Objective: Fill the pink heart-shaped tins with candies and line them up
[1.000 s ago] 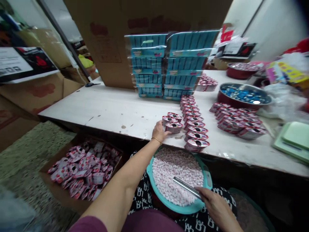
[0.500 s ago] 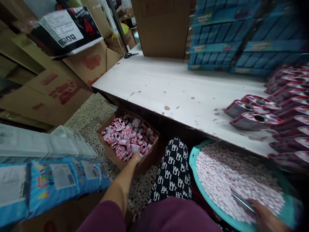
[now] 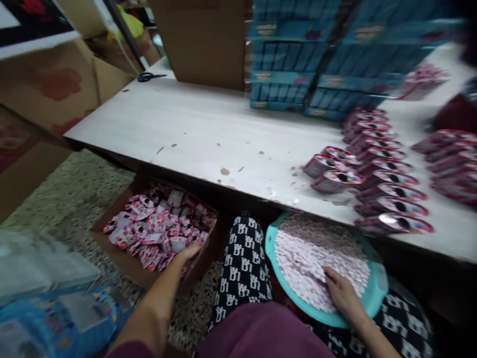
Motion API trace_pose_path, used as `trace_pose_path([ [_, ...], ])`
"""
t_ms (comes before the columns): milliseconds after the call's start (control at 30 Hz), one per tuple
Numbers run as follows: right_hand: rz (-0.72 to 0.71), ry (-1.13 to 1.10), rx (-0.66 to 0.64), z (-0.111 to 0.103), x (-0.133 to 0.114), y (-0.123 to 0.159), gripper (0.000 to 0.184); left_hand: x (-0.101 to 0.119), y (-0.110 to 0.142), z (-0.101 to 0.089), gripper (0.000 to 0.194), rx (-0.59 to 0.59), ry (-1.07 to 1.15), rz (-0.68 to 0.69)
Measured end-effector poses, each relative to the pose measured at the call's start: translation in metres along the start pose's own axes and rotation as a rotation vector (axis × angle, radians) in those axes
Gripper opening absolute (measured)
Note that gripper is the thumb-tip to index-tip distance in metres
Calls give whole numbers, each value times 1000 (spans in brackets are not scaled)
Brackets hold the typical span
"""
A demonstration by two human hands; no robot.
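My left hand (image 3: 191,252) reaches into a cardboard box (image 3: 121,266) on the floor, at its near right side. Pink printed packets (image 3: 154,226) with dark round openings fill the box. The fingers are blurred and partly hidden, so I cannot tell if they hold a packet. My right hand (image 3: 341,292) is closed over a turquoise basin (image 3: 285,293) on my lap, full of small whitish-pink sweets (image 3: 316,256). The metal scoop seen earlier in this hand is now mostly hidden by the fingers and sweets.
Pink packets (image 3: 387,179) stand in rows on the white table (image 3: 194,139). Behind them are stacked blue boxes (image 3: 283,64) and a brown carton (image 3: 204,44). Scissors (image 3: 149,76) lie at the far left corner. Blue bags (image 3: 63,318) are at my left.
The view has swung right. My right hand has moved from the basin's near right side toward its middle, dipping among the sweets. My left hand stays at the box of packets.
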State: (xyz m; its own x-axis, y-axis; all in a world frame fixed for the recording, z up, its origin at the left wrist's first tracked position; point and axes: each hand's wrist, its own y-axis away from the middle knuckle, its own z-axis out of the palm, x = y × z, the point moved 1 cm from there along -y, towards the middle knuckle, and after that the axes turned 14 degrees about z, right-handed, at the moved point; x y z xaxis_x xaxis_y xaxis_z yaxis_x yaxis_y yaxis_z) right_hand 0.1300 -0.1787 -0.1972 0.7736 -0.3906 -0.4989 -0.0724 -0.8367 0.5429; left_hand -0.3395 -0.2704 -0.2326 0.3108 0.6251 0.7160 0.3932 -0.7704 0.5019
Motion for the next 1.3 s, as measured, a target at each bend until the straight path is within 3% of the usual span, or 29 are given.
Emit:
trace_pose_path([
  [100,-56,-96,-105,-14,-6,6,30,-14,28,-20,18,40,10,-57],
  [167,-107,-112,-147,-24,-11,8,28,-12,47,-34,32,167,131,-54],
  [267,-128,-123,-146,-38,-14,11,29,27,80,-39,51,359,617,102],
  [300,-129,-132,-145,-42,-14,13,30,49,91,-33,52,318,755,156],
  [367,-136,-151,-140,-52,-16,17,31,98,110,-9,50,82,930,188],
  [467,-171,-171,-149,-72,-24,30,31,160,123,45,53,-260,1133,243],
  [533,-200,-172,-174,-90,-33,43,29,185,121,83,53,-447,1195,231],
  [600,-228,-162,-195,-109,-42,56,27,200,116,114,49,-553,1225,207],
  [700,-263,-163,-198,-133,-49,67,27,214,109,146,35,-587,1223,172],
  [800,-292,-148,-183,-147,-52,69,29,224,105,167,27,-598,1211,131],
  [933,-298,121,-110,-157,-60,68,30,231,105,188,27,-635,1224,81],
  [1100,-232,586,89,-166,-92,78,33,228,102,203,27,-614,1263,56],
  [1300,-322,879,135,-164,-136,95,33,221,93,208,23,-565,1288,53],
])
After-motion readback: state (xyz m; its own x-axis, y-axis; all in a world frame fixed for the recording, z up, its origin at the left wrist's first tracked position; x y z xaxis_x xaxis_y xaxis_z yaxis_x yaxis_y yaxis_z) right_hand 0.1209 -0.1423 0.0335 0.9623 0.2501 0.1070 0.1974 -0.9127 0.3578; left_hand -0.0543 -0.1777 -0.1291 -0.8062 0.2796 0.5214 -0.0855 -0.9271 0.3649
